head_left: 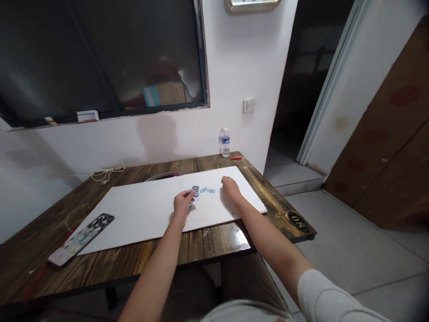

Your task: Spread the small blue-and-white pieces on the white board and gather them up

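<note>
My left hand (pixel 182 202) is over the middle of a white board (pixel 144 214), with thumb and fingers pinched on a small bunch of blue-and-white pieces (pixel 195 190). Their exact kind is too small to tell. Just right of it, two small blue-and-white striped pieces (pixel 208 190) lie on the board. Further right, my right hand (pixel 230 188) is closed, its fingers curled together near the board's right side. Whatever may be in its fingers is hidden.
The board lies on a dark wooden table (pixel 134 264). A patterned phone-like slab (pixel 82 239) overlaps its left edge. Behind stand a plastic bottle (pixel 225 144), a red pen-like stick (pixel 236 158) and a white cable (pixel 106 173). A round "08" plate (pixel 297 221) marks the right corner.
</note>
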`<state>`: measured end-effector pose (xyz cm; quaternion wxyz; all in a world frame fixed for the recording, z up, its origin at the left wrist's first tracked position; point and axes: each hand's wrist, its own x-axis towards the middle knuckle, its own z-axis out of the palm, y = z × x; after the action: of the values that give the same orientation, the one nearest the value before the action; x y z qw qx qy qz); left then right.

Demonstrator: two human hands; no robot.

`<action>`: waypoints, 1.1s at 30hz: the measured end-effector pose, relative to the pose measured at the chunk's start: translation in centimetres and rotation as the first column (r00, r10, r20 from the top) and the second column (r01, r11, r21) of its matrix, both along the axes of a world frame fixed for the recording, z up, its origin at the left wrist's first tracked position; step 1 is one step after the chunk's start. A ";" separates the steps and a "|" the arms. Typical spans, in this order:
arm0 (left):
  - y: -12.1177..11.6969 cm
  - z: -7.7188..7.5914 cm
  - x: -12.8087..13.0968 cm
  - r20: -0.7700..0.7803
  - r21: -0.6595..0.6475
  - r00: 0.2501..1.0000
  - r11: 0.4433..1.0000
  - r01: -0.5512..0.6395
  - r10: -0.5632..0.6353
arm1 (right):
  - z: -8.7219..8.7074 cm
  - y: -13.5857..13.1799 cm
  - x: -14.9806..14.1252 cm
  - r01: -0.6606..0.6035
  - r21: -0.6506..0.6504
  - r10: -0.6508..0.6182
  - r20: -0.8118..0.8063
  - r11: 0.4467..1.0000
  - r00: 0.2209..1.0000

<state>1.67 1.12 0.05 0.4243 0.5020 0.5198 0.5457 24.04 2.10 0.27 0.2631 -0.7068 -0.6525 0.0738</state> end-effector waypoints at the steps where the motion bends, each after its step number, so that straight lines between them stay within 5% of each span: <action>1: 0.1 -0.1 0.0 -0.003 -0.002 1.000 1.000 0.000 0.000 | 0.0 0.1 -0.1 -0.034 0.031 0.035 -0.037 0.999 0.999; 6: 0.4 -0.5 -0.1 -0.012 -0.005 1.000 1.000 0.000 0.000 | 0.3 0.3 -1.9 -0.225 0.185 0.271 -0.278 0.957 0.922; 11: 0.3 -0.4 0.0 -0.022 -0.004 1.000 1.000 0.017 -0.018 | 0.3 -0.3 -4.4 -0.290 0.261 0.389 -0.553 0.921 0.737; 19: -0.2 0.0 0.3 -0.010 -0.020 0.999 0.999 0.046 -0.047 | -0.4 -0.5 -5.7 -0.382 0.378 0.525 -0.731 0.843 0.436; 26: -0.6 0.6 0.5 -0.046 -0.010 0.993 0.994 0.106 -0.106 | -1.0 -0.2 -5.3 -0.322 0.341 0.458 -0.777 0.883 0.433; 33: -0.7 0.8 0.4 -0.056 0.006 0.976 0.977 0.213 -0.212 | -0.9 0.1 -5.1 -0.340 0.319 0.432 -0.835 0.885 0.342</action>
<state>2.06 0.38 0.86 0.4626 0.5721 0.4715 0.4863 18.94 2.20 -0.64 0.5699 -0.3739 -0.5662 0.4635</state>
